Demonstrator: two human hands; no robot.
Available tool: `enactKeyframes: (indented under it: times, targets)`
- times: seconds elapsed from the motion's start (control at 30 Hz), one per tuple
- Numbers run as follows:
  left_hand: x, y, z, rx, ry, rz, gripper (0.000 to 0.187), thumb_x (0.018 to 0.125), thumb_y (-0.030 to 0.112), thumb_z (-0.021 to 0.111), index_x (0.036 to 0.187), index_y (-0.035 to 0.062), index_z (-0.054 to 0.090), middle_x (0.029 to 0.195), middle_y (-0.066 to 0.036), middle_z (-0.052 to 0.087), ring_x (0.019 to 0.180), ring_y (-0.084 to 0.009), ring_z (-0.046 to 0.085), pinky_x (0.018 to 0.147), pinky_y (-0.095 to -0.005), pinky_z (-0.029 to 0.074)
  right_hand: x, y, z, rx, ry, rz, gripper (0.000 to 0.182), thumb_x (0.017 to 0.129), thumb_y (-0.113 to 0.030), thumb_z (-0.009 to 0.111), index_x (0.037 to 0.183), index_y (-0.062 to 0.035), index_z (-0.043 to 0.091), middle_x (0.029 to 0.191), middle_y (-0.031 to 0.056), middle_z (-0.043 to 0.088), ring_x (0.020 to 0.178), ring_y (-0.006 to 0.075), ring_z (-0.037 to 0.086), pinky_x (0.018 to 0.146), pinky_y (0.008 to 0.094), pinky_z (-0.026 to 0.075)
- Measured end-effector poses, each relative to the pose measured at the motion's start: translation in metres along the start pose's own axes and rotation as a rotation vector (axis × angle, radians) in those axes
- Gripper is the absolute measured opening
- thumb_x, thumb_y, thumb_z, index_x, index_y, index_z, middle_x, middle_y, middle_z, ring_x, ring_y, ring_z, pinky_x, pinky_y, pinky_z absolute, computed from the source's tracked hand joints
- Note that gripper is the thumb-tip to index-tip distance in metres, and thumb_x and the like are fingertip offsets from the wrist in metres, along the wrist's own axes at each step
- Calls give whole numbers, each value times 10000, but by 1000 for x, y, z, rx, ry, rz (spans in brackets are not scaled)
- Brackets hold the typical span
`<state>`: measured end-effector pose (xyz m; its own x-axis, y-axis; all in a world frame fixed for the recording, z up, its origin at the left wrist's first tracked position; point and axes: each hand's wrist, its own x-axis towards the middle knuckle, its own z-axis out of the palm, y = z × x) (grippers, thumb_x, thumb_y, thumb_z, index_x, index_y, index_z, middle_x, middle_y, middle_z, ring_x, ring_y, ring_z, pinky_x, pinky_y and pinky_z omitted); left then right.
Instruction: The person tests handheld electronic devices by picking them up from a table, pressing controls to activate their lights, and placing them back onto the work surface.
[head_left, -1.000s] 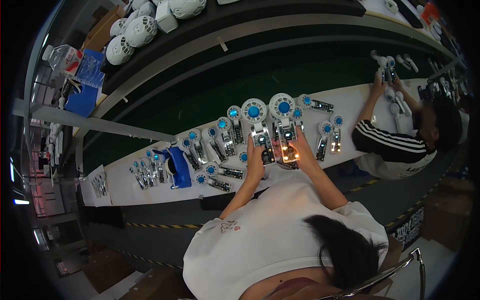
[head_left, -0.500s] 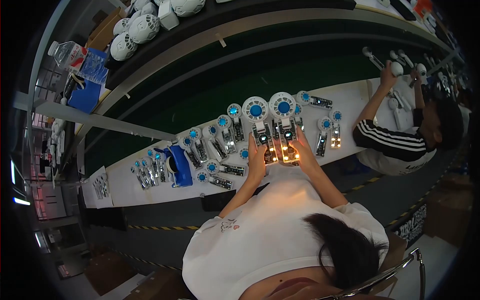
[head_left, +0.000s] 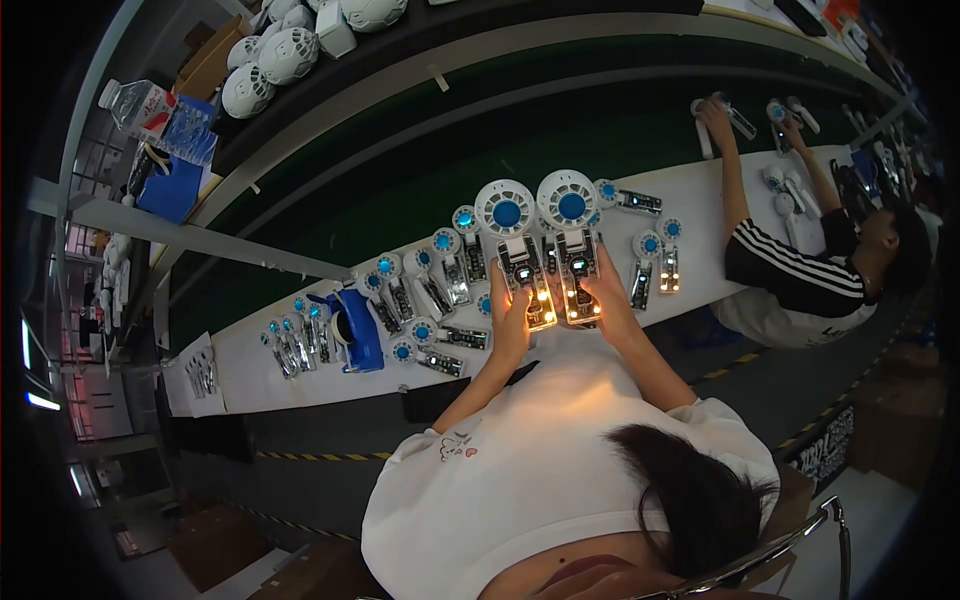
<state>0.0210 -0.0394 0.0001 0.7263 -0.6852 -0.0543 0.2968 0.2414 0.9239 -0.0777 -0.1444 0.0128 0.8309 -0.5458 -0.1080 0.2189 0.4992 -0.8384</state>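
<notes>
My left hand (head_left: 511, 318) is closed around the handle of a handheld fan (head_left: 506, 214) with a white round head and blue centre. A matching handheld fan (head_left: 571, 207) stands beside it, its handle gripped by my right hand (head_left: 609, 300). Both handles are opened up, showing dark circuitry, small lit displays and glowing orange lights near the lower ends. The two fans are held upright side by side, above the table. Behind and around them lie more fans, among them a lit fan (head_left: 671, 257) on the right and a fan (head_left: 446, 262) on the left.
On the white table (head_left: 250, 390), several fans lie in rows beside a blue tape dispenser (head_left: 357, 335). A co-worker (head_left: 800, 265) in a striped sleeve handles white fans at the right. A shelf (head_left: 330, 130) above holds white fan housings (head_left: 289, 56) and a plastic bottle (head_left: 140, 110).
The two fans in my hands have shifted slightly, their heads a little higher and farther apart. The co-worker's hands have moved left and up, farther across the table.
</notes>
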Motion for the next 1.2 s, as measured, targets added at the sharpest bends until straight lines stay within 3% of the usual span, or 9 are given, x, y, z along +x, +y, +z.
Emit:
enactKeyframes:
  times: [0.13,0.3,0.4,0.63,0.8,0.9,1.07,1.13,1.2]
  targets:
    - [1,12,4,39,-88,-21,464,755,56,325,1217,48,286,890,-147,552,675,-184,578,590,-311,530,0,-3,-2,2,-29,4,477,782,-34,378,1253,-34,304,1049,72,498,935,106,499,841,250,405]
    - [3,6,2,-29,-110,-46,466,727,68,328,1191,44,295,876,-154,544,689,-195,567,599,-327,521,0,-9,-1,88,-62,55,516,766,-20,359,1273,-36,269,1013,117,541,831,145,565,744,279,480]
    - [4,-4,-3,-82,-105,-82,452,715,63,329,1167,42,307,876,-157,543,694,-199,569,612,-330,523,4,7,-14,70,-39,113,641,737,-35,371,1352,-58,193,1021,177,564,828,220,596,738,351,515]
    - [4,-24,-14,-52,-81,-132,418,716,55,331,1133,37,333,884,-157,548,701,-203,577,630,-331,529,7,29,-32,58,-47,169,660,738,-16,364,1367,-65,170,1042,185,561,869,236,601,769,356,514]
    - [2,-32,-20,-72,-38,-187,370,728,60,329,1096,27,349,876,-153,553,691,-203,580,621,-328,533,8,42,-39,13,-60,203,629,752,-7,355,1357,-65,195,1082,184,553,900,230,598,779,339,512]
    - [8,-84,-52,37,52,-115,345,735,66,330,1076,22,356,870,-149,552,684,-204,580,615,-330,534,12,51,-42,81,-48,292,578,761,-12,354,1327,-60,247,1092,172,549,921,216,592,782,327,511]
    - [8,-106,-79,51,146,-131,321,744,76,332,1059,23,370,856,-140,552,676,-200,579,611,-332,533,22,70,-48,104,-10,323,488,769,-20,362,1254,-51,319,1088,164,550,950,214,582,807,320,495]
    - [5,-98,-85,-9,99,-201,424,765,73,390,1180,-13,382,934,-87,532,771,-123,515,661,-231,439,28,78,-52,63,-63,295,471,771,-20,371,1239,-50,329,1056,144,556,943,207,577,815,309,481]
    - [1,-85,-78,-48,108,-205,399,767,69,386,1159,-4,392,920,-93,542,756,-131,532,648,-239,451,31,82,-54,46,-66,294,463,772,-22,375,1232,-50,333,1039,136,558,932,202,576,811,302,475]
